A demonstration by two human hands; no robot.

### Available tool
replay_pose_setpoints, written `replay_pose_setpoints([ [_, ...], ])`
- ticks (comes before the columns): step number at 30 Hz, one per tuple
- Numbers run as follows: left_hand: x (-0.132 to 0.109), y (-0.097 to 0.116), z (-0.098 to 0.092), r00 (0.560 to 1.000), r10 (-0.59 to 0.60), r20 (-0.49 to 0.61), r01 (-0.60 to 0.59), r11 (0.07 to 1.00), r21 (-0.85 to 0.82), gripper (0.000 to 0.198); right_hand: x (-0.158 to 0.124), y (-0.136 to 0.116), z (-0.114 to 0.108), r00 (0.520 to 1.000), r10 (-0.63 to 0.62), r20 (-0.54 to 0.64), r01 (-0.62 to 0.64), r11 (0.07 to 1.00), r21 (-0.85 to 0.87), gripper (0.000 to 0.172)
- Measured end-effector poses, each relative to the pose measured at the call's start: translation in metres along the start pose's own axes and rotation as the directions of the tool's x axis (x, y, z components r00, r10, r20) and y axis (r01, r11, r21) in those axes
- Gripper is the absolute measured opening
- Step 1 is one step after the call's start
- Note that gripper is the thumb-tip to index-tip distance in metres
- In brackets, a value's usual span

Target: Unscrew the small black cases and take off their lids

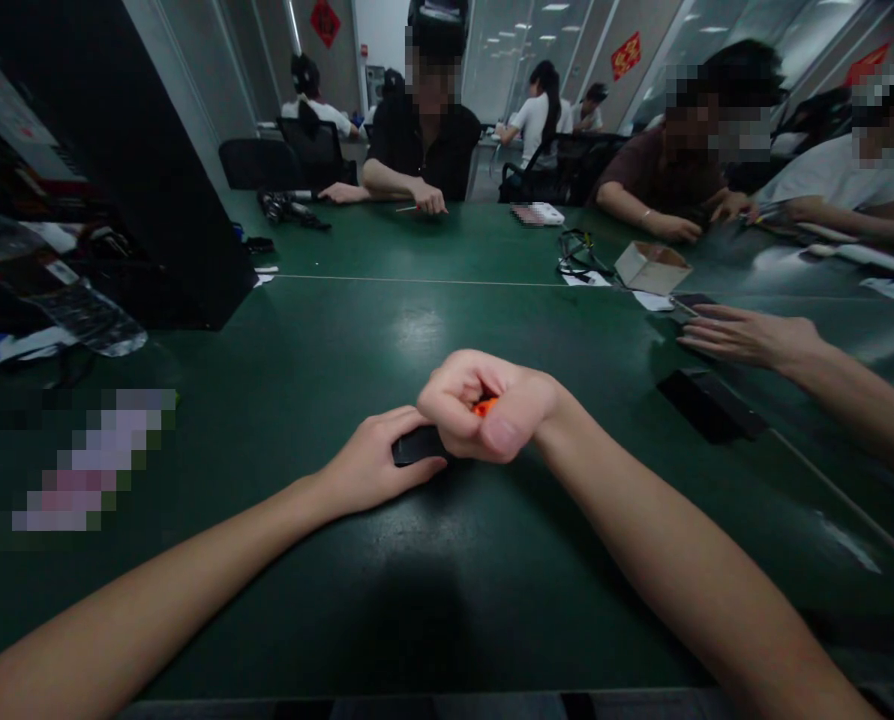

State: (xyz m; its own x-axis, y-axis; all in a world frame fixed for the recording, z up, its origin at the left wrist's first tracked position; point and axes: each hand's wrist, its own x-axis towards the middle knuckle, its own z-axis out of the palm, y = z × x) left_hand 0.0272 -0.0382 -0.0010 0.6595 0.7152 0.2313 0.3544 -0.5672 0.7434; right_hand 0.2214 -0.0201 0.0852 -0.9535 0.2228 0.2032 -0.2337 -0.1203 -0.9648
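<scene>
My left hand (383,455) is wrapped round a small black box-like object (417,447) on the green table (304,590), thumb at its near side and fingers at its far side. Just above and to the right of it, my right hand (484,405) is curled into a fist. A bit of something bright orange (484,406) shows inside the curled fingers; the rest of it is hidden, so its kind cannot be made out. The right fist covers the right end of the black object.
At right lies a black box (711,405), near another person's hand (747,335). An open cardboard box (651,268) and tangled cables (582,255) sit farther back. To the left are a clear plastic bottle (109,315) and a black pillar-like panel (139,150). Several people sit around.
</scene>
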Motion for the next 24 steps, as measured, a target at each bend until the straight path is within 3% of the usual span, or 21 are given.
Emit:
replay_pose_setpoints([
  [3,0.000,0.000,-0.001,1.000,0.015,0.020,-0.015,1.000,0.012,0.032,0.001,-0.001,0.000,0.974,-0.125,-0.189,0.115,0.991,-0.062,0.049],
  [5,0.000,-0.001,-0.001,1.000,0.022,0.005,-0.022,1.000,0.017,0.032,0.006,-0.003,0.004,0.944,-0.150,-0.293,0.092,0.975,-0.203,0.054],
  [7,0.000,-0.001,-0.001,0.999,0.033,-0.010,-0.032,0.999,0.029,0.035,0.014,-0.004,0.008,0.882,-0.165,-0.441,0.040,0.960,-0.278,0.059],
  [10,0.000,0.000,-0.001,1.000,0.024,-0.010,-0.024,0.999,0.047,0.038,0.027,-0.003,0.014,0.739,-0.204,-0.642,0.042,0.965,-0.259,0.062],
  [12,0.000,0.001,-0.002,1.000,0.015,0.005,-0.015,0.999,0.047,0.037,0.030,-0.001,0.014,0.711,-0.214,-0.670,0.082,0.971,-0.224,0.060],
  [14,0.000,0.001,-0.002,1.000,0.023,0.010,-0.023,0.999,0.049,0.038,0.026,0.000,0.010,0.773,-0.227,-0.593,0.145,0.972,-0.184,0.056],
  [17,0.001,0.000,-0.002,0.999,0.035,0.012,-0.036,0.998,0.057,0.037,0.011,0.003,-0.002,0.936,-0.252,-0.247,0.234,0.967,-0.099,0.055],
  [18,0.001,0.000,-0.002,0.999,0.040,0.012,-0.040,0.998,0.055,0.036,0.006,0.004,-0.006,0.961,-0.259,-0.100,0.254,0.965,-0.066,0.055],
  [20,0.001,-0.001,-0.002,0.999,0.049,0.020,-0.049,0.998,0.044,0.032,-0.001,0.005,-0.012,0.948,-0.281,0.149,0.286,0.958,-0.009,0.056],
  [22,0.001,-0.002,-0.002,0.998,0.054,0.027,-0.055,0.998,0.035,0.030,-0.004,0.005,-0.015,0.935,-0.290,0.205,0.300,0.954,-0.016,0.056],
  [24,0.000,-0.002,-0.002,0.998,0.052,0.022,-0.053,0.998,0.040,0.033,-0.004,0.002,-0.015,0.955,-0.285,0.084,0.293,0.951,-0.102,0.059],
])
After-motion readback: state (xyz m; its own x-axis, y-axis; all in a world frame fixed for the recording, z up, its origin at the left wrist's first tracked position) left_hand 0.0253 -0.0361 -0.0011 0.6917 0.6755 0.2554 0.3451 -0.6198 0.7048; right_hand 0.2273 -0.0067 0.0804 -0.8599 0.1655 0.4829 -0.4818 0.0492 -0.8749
